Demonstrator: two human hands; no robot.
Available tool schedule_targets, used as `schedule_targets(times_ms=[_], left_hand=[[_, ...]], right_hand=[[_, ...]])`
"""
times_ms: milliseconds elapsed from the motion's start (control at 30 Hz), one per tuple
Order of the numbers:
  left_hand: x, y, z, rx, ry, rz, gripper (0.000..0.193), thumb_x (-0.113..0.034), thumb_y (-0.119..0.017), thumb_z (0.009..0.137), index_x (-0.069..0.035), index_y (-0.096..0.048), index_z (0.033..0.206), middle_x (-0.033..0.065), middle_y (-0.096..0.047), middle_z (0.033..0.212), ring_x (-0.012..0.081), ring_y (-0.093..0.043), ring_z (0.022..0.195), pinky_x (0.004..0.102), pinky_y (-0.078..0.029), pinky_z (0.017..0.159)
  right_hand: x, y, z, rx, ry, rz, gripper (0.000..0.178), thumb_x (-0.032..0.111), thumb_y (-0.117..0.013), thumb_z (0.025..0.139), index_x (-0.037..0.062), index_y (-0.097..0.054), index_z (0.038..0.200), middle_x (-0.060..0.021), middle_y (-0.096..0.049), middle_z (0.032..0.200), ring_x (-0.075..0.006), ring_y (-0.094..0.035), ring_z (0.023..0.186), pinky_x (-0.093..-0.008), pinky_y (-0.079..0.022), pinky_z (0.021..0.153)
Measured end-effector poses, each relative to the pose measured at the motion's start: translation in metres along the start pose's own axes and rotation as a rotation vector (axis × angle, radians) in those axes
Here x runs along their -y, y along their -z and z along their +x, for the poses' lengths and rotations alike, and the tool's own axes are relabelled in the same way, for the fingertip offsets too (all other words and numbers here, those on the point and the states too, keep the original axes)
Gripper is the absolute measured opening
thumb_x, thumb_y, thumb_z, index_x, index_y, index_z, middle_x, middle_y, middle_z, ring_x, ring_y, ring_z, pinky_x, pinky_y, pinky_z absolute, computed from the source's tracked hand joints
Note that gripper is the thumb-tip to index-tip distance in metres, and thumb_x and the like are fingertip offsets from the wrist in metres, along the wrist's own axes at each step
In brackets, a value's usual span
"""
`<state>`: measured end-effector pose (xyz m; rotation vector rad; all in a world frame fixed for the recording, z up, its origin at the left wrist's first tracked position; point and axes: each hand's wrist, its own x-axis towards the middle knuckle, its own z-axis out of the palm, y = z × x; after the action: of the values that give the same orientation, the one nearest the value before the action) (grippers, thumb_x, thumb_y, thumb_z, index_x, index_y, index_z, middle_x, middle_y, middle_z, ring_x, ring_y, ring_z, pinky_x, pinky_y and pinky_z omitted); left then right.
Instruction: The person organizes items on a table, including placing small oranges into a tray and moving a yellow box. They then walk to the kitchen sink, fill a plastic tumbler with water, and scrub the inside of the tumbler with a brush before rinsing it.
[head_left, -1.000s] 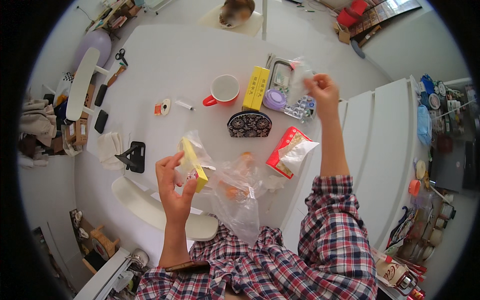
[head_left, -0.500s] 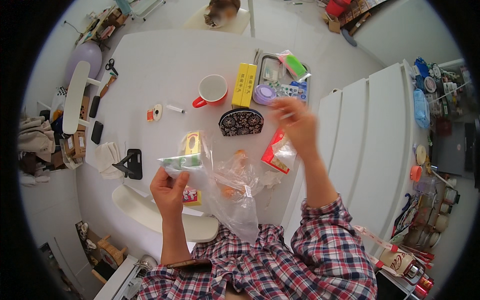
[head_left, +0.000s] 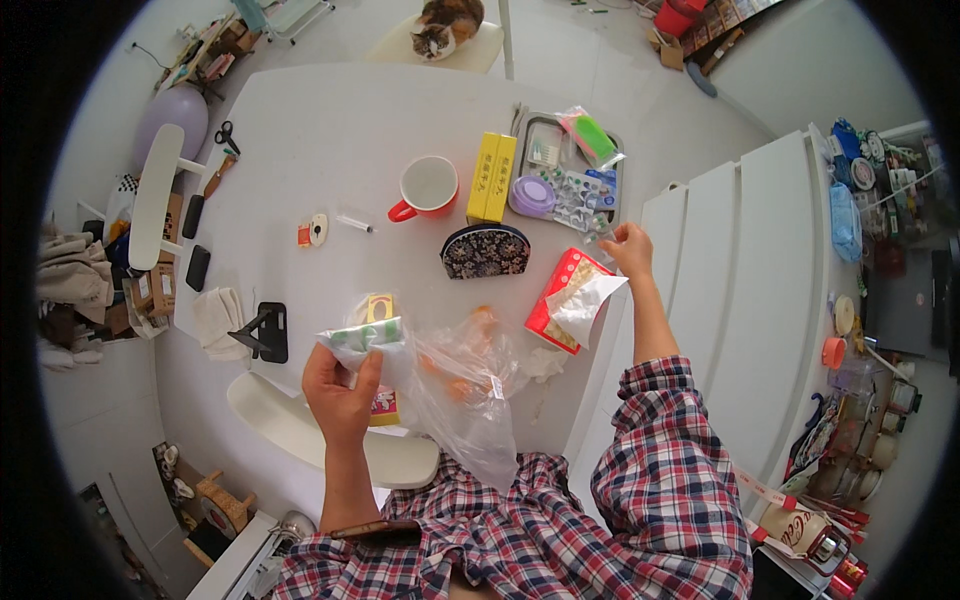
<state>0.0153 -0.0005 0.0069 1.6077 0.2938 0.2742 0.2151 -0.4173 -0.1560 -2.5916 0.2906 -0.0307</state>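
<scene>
My left hand, thumb against fingers, grips a silvery packet with green marks at the table's near left. Beside it a clear plastic bag with orange-brown pieces inside hangs over the near edge. A yellow box lies just beyond the packet. My right hand is closed in a pinch at the tray's near right corner; what sits between its fingertips is too small to make out. Below that hand stands a red box with a white flap and pale contents.
A grey tray carries blister packs, a purple round container and a green item in a bag. Nearby are two yellow boxes, a dark floral pouch, a red-and-white mug, a syringe and a black stand.
My right hand has moved down and slightly right, from beside the purple container to the tray's near corner, uncovering the red box. My left hand still holds the packet. The cat raised its head.
</scene>
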Motion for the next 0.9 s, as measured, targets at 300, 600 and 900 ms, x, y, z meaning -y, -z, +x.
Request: schedule_targets(times_ms=[300,600,900], left_hand=[[0.005,0.008,0.0,0.005,-0.012,0.018,0.023,-0.005,-0.069,0.083,0.001,-0.06,0.104,0.0029,-0.062,0.095,0.0089,-0.058,0.085,0.0242,-0.046,0.078],[-0.006,0.009,-0.004,-0.068,0.054,0.022,0.023,-0.002,-0.071,0.078,0.002,-0.06,0.098,0.0028,-0.059,0.091,0.0094,-0.057,0.084,0.024,-0.046,0.076],[-0.007,0.002,-0.009,-0.151,0.076,0.05,0.021,0.001,-0.069,0.076,0.001,-0.058,0.094,0.0022,-0.057,0.089,0.0097,-0.055,0.083,0.0241,-0.045,0.077]], right_hand=[[0.037,0.039,0.048,0.116,-0.243,0.695,0.039,0.016,-0.083,0.07,-0.0006,-0.06,0.096,-0.0043,-0.063,0.076,-0.0095,-0.055,0.056,-0.0212,-0.04,0.044],[0.085,0.036,0.108,0.075,-0.032,-0.165,0.034,0.029,-0.083,0.07,0.0011,-0.069,0.084,-0.0106,-0.069,0.079,-0.0269,-0.068,0.076,-0.04,-0.055,0.067],[0.087,-0.018,0.164,-0.13,0.167,-0.483,0.065,0.032,-0.082,0.064,0.0105,-0.057,0.12,-0.0114,-0.062,0.116,-0.0328,-0.056,0.11,-0.0415,-0.048,0.091]])
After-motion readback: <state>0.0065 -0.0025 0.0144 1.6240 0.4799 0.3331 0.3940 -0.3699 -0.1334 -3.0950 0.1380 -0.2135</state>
